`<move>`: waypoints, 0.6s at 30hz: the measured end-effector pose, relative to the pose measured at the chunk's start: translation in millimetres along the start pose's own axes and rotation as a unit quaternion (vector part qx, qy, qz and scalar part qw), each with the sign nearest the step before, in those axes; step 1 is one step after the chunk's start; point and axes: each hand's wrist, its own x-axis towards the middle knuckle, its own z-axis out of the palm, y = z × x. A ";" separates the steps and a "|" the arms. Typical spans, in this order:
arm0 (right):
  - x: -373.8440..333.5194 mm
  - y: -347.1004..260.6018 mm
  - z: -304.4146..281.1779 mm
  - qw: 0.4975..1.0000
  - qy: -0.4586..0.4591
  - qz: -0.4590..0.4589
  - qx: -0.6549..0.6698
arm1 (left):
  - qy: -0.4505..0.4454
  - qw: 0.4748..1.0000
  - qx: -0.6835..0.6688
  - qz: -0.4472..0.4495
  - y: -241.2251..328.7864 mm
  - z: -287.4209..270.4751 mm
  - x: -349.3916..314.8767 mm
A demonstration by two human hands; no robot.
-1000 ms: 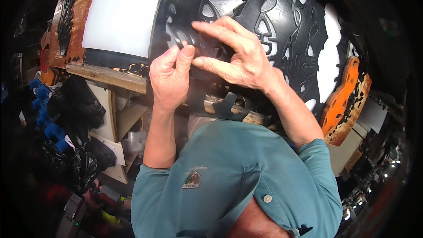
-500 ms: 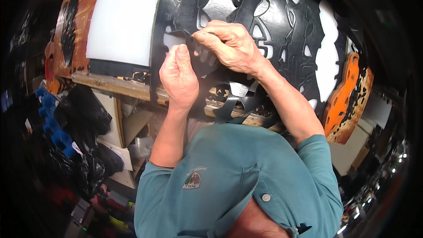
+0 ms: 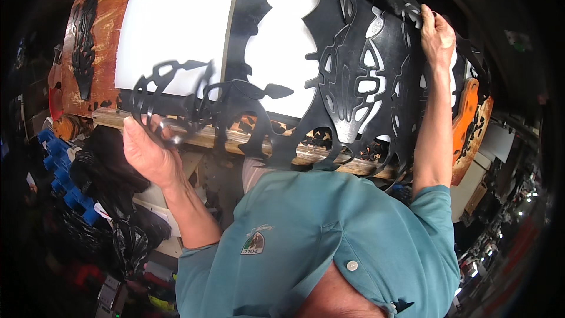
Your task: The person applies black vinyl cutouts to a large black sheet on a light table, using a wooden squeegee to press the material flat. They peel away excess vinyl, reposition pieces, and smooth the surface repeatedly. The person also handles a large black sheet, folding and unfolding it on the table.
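Cluttered workshop, wooden-edged surface: left hand pinching a blurred black lattice over the front edge, right hand closed on the black cut-out sheet at far right! Looks like pulling apart; next calls for steady, even tension.

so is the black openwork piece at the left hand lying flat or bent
Bent: the black openwork piece curls by the left hand, one tip reaching over the white gap in the black sheet.
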 end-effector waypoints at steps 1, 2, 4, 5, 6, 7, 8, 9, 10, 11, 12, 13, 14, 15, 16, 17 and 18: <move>-8.6 -12.5 -2.1 1.000 -0.009 -0.009 0.017 | -0.044 0.999 -0.020 0.005 9.5 1.4 -2.3; -16.7 -31.0 -1.3 1.000 -0.002 -0.006 0.022 | -0.041 0.998 -0.009 0.055 19.4 5.7 -5.2; -37.1 -72.5 -9.9 0.989 0.057 -0.101 -0.089 | -0.015 0.994 0.016 0.108 50.8 13.0 -12.4; -47.3 -93.7 -18.1 0.968 0.132 -0.193 -0.087 | -0.033 0.990 -0.025 0.133 64.7 20.8 -14.1; -58.1 -112.6 -31.3 0.957 0.150 -0.247 0.016 | -0.053 0.984 -0.068 0.156 78.6 29.6 -15.8; -71.3 -128.6 -51.1 0.947 0.107 -0.275 0.126 | -0.015 0.981 -0.056 0.187 82.8 43.4 -25.5; -85.9 -143.3 -69.9 0.929 0.022 -0.280 0.239 | 0.039 0.971 0.041 0.231 86.9 57.0 -34.9; -98.7 -156.1 -88.0 0.881 -0.094 -0.307 0.349 | -0.029 0.977 0.019 0.211 86.8 72.5 -51.5; -110.0 -166.8 -99.2 0.842 -0.194 -0.332 0.380 | -0.061 0.990 -0.006 0.125 86.1 87.7 -68.5; -118.8 -174.0 -105.9 0.818 -0.248 -0.371 0.363 | -0.185 0.974 0.033 0.127 86.7 99.4 -75.8; -127.9 -179.2 -107.1 0.828 -0.235 -0.386 0.331 | -0.269 0.943 0.075 0.183 81.1 113.9 -79.7; -132.8 -180.3 -105.9 0.845 -0.256 -0.374 0.283 | -0.303 0.934 0.040 0.185 73.7 129.2 -88.6; -136.5 -179.5 -103.3 0.870 -0.202 -0.363 0.267 | -0.316 0.926 0.123 0.169 70.8 136.2 -92.2; -135.3 -175.1 -98.3 0.887 -0.169 -0.351 0.250 | -0.350 0.923 0.123 0.107 68.3 139.3 -95.5; -127.6 -168.3 -91.5 0.885 -0.127 -0.351 0.277 | -0.381 0.922 0.046 0.049 63.1 142.0 -98.0; -123.2 -161.2 -90.0 0.897 -0.136 -0.302 0.291 | -0.410 0.912 -0.023 -0.008 56.3 143.4 -100.7; -113.3 -150.0 -92.5 0.912 -0.177 -0.266 0.257 | -0.443 0.896 -0.027 0.002 48.8 142.1 -97.7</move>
